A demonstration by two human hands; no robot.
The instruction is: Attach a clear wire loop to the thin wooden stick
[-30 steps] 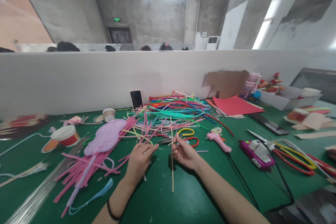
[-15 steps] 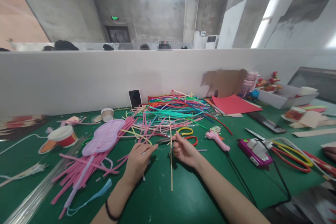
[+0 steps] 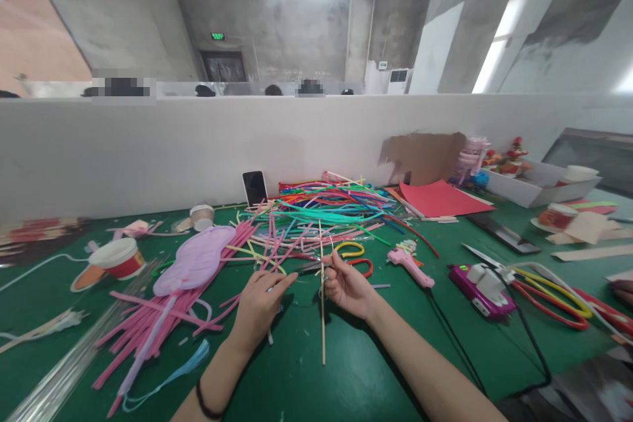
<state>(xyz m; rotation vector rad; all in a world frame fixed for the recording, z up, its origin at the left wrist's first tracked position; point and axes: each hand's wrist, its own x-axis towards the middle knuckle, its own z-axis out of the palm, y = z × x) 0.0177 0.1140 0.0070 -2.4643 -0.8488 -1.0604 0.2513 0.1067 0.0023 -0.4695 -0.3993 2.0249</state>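
Observation:
My right hand (image 3: 349, 289) pinches a long thin wooden stick (image 3: 323, 316) near its upper part; the stick lies along the green table (image 3: 346, 376), pointing toward me. My left hand (image 3: 260, 306) rests palm down to the left of the stick, fingers reaching toward a thin pale strand I cannot make out. Both hands sit just in front of a heap of coloured pipe cleaners (image 3: 326, 208). A yellow loop (image 3: 349, 248) and a red loop (image 3: 363, 266) lie just beyond my right hand.
Pink strips (image 3: 153, 326) and a lilac fan shape (image 3: 195, 262) lie at left, with a red paper cup (image 3: 119, 256). A pink toy wand (image 3: 409, 262), a purple glue gun (image 3: 482, 287) with black cord, scissors (image 3: 482, 256), red paper (image 3: 442, 198) and a phone (image 3: 255, 187) lie around. Another person's hand (image 3: 624, 290) shows at far right.
Almost nothing moved. My right hand shifted slightly left with the stick; the left hand stays in place.

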